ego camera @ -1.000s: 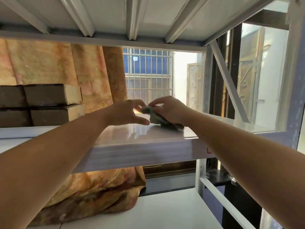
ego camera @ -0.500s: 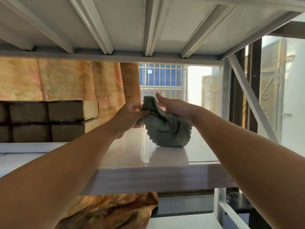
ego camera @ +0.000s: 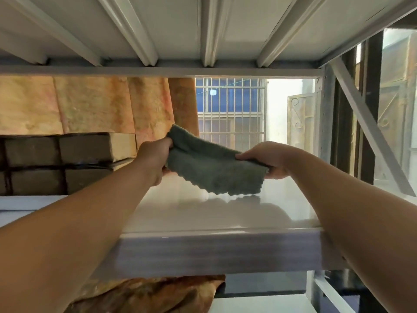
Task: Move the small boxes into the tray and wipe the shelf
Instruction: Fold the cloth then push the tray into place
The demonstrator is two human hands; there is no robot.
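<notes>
A grey-green cloth (ego camera: 212, 168) hangs stretched between both hands just above the glossy white shelf (ego camera: 221, 213). My left hand (ego camera: 155, 159) grips its left corner and my right hand (ego camera: 268, 161) pinches its right edge. The cloth's lower hem hangs close over the shelf surface; whether it touches is unclear. Several brown boxes (ego camera: 67, 161) are stacked in two rows at the far left of the same shelf. No tray is in view.
An orange patterned curtain (ego camera: 94, 105) hangs behind the boxes and falls below the shelf. The shelf above (ego camera: 203, 30) is low overhead. A diagonal brace (ego camera: 370, 141) and uprights close the right side. A barred window (ego camera: 230, 109) lies behind.
The cloth was bunched on the shelf under my right hand. Both hands have lifted it and pulled apart, spreading it out above the shelf.
</notes>
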